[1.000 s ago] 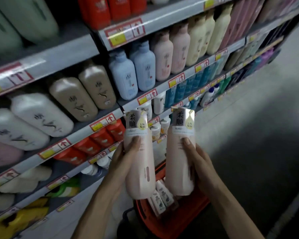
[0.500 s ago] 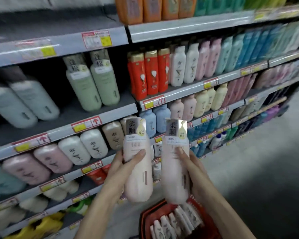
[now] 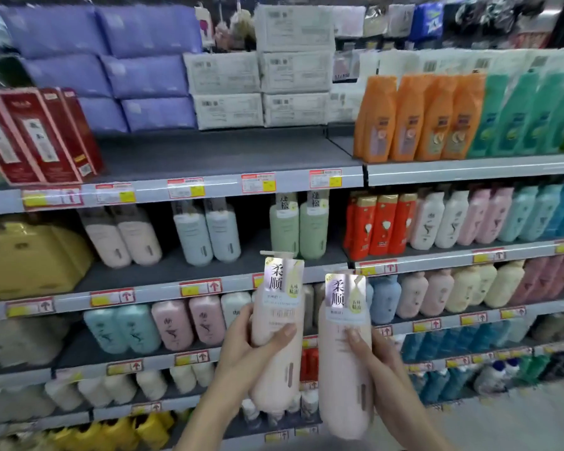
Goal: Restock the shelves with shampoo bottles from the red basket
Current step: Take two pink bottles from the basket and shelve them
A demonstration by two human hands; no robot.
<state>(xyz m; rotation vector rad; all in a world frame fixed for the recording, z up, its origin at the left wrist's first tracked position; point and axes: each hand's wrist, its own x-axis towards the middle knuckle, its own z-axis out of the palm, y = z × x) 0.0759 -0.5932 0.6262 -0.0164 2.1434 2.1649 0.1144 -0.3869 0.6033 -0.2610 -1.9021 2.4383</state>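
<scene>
My left hand [image 3: 241, 349] grips a tall pale pink shampoo bottle [image 3: 277, 362] with a silvery label at its neck. My right hand [image 3: 380, 369] grips a second matching pink bottle [image 3: 344, 379] beside it, slightly lower. Both bottles stand upright in front of the shelves, about level with the third shelf row. Two matching pink bottles [image 3: 124, 239] stand on the second shelf [image 3: 144, 281] up and to the left, with bare shelf space around them. The red basket is out of view.
Pale blue bottles [image 3: 205, 236] and green bottles [image 3: 298, 229] share that shelf; a yellow pack [image 3: 30, 255] sits at its left. Orange and teal bottles [image 3: 437, 118] fill the top right. The top shelf middle [image 3: 225, 154] is bare. Lower shelves hold many bottles.
The view has tilted upward: higher shelves have come into sight and the red basket has dropped out of frame. Both hands have kept their bottles and raised them with the view.
</scene>
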